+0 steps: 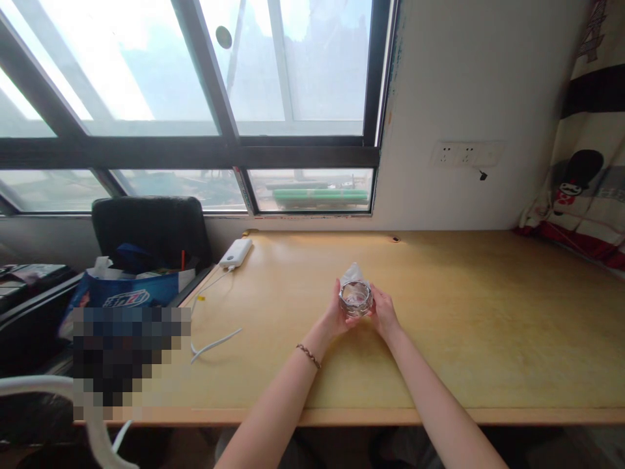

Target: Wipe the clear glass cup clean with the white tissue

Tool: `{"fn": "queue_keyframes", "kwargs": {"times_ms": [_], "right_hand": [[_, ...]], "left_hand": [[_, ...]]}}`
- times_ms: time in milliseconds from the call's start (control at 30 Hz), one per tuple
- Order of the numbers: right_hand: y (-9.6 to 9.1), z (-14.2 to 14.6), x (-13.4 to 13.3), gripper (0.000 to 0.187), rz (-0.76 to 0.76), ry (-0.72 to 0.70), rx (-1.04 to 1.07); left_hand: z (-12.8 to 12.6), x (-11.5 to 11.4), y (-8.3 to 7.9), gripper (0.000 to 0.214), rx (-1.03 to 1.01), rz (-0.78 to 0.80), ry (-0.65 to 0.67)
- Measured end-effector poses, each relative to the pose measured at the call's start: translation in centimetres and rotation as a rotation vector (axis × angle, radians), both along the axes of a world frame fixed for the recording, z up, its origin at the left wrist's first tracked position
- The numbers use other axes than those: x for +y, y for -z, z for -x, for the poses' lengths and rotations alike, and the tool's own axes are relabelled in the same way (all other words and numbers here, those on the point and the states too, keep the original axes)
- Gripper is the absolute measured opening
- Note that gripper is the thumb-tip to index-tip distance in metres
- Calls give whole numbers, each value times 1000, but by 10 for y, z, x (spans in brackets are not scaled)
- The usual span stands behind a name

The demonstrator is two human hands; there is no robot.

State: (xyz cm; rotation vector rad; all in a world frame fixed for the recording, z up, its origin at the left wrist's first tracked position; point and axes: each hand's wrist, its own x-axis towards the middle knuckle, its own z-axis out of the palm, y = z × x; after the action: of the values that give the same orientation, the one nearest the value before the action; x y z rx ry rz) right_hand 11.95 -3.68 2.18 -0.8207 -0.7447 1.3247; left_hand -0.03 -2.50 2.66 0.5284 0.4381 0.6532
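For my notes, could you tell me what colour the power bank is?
The power bank is white, clearest in the head view.

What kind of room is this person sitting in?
Likely a home study or bedroom: a long wooden desk under a big window, a power bank, printed fabric. The left hand and right hand hold a glass dish.

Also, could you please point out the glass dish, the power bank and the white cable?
glass dish (356, 299): head view, its faceted rim.
power bank (236, 253): head view, top face.
white cable (217, 341): head view, loose curved stretch.
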Motion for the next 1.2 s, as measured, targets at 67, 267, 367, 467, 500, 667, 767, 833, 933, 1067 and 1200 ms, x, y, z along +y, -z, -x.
{"fn": "queue_keyframes", "kwargs": {"times_ms": [67,267,367,467,500,667,767,833,933,1067,1200], "right_hand": [[3,-1,3,25,-1,30,49],[11,-3,11,20,-31,75,133],[13,-5,11,22,-28,81,142],[13,-7,12,23,-27,100,141],[13,-8,12,23,-29,113,148],[14,-9,14,19,-27,141,145],[13,-8,12,21,-36,141,93],[11,-7,10,23,-44,137,61],[9,-5,8,24,-72,109,29],[7,-2,5,26,-108,113,-19],[5,-1,4,29,-144,143,-116]], "left_hand": [[-1,0,-2,72,-49,-9,-60],[2,-2,-8,48,-137,-67,-102],[2,-2,-6,31,-155,-98,-182],[2,0,-2,28,-146,-104,-207],[2,2,0,29,-126,-95,-203],[0,8,5,42,16,-90,-261],[-1,8,3,50,56,-87,-290],[0,8,0,56,90,-65,-276],[2,7,-3,59,136,-54,-251],[4,6,-3,59,132,-102,-217],[2,7,0,57,147,-108,-228]]}}
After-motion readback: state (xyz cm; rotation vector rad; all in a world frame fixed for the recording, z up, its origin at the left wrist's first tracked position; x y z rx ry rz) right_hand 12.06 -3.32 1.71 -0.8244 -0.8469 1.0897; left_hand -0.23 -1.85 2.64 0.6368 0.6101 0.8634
